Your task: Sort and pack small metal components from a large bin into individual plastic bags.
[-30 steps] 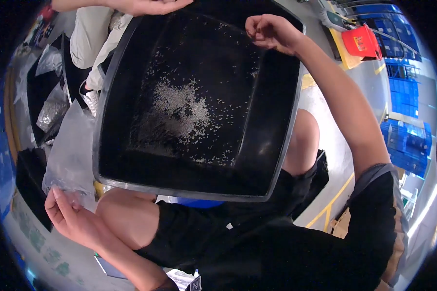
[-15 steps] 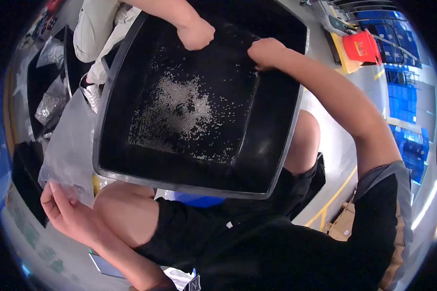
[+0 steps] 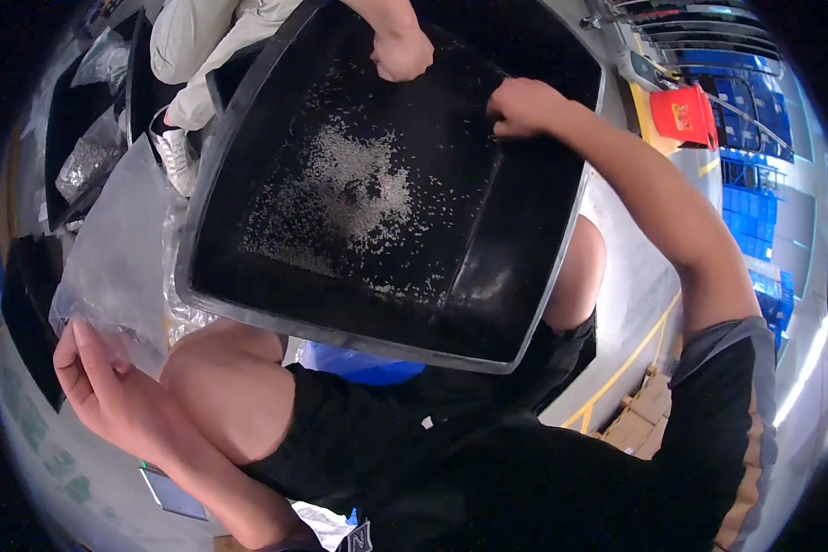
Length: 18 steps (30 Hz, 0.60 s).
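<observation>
A big black plastic tray (image 3: 515, 322) lies above my lap. Many tiny silvery pieces (image 3: 354, 179) are scattered over its floor, thickest left of the middle. My right hand (image 3: 524, 108) hovers over the tray's far right part with its fingers curled; anything inside them is hidden. At the left, my left hand (image 3: 101, 382) grips the lower edge of a clear plastic bag (image 3: 120, 239), which hangs beside the tray's left rim. A co-worker's closed hand (image 3: 402, 55) is over the far side of the tray.
The co-worker's leg and shoe (image 3: 173, 156) are close to the tray's far left corner. Bagged metal parts (image 3: 90, 170) lie in a dark bin at the left. Farther right stand a red bucket (image 3: 683, 118), blue crates (image 3: 750, 216) and cardboard (image 3: 639, 414).
The co-worker's hand has moved right and slightly away over the tray. My left hand, still on the bag, is a little farther left. My right hand stays curled over the tray.
</observation>
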Tool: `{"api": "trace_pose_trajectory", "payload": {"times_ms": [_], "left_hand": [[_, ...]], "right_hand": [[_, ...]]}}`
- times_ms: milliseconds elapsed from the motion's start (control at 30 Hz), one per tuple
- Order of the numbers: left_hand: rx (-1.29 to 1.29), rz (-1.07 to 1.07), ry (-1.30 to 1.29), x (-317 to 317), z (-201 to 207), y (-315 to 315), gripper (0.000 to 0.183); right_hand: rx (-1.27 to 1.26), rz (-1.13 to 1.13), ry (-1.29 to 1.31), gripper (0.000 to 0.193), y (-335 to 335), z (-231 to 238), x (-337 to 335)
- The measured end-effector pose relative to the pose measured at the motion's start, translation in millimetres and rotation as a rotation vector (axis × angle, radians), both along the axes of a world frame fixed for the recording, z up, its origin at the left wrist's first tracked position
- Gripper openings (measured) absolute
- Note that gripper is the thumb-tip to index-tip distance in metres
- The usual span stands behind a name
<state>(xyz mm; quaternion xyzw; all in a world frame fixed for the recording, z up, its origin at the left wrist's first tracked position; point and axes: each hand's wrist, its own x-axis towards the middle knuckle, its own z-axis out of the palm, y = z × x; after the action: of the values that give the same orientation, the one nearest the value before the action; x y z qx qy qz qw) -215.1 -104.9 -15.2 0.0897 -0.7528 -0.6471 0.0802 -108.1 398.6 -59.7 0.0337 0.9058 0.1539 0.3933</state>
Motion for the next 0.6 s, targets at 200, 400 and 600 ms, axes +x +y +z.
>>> {"api": "trace_pose_trajectory", "payload": {"times_ms": [200,400,600], "left_hand": [[0.047,-0.003,0.027,1.9,4.0,11.7,0.018],[0.057,-0.022,0.043,4.7,4.7,19.1,0.016],[0.045,-0.005,0.049,3.1,3.8,16.1,0.015]], "right_hand": [[-0.210,-0.131,0.049,0.028,16.0,16.3,8.5],[-0.009,-0.025,-0.071,0.027,-8.1,1.1,4.6],[-0.025,-0.029,-0.139,0.033,-22.6,-11.1,3.7]]}}
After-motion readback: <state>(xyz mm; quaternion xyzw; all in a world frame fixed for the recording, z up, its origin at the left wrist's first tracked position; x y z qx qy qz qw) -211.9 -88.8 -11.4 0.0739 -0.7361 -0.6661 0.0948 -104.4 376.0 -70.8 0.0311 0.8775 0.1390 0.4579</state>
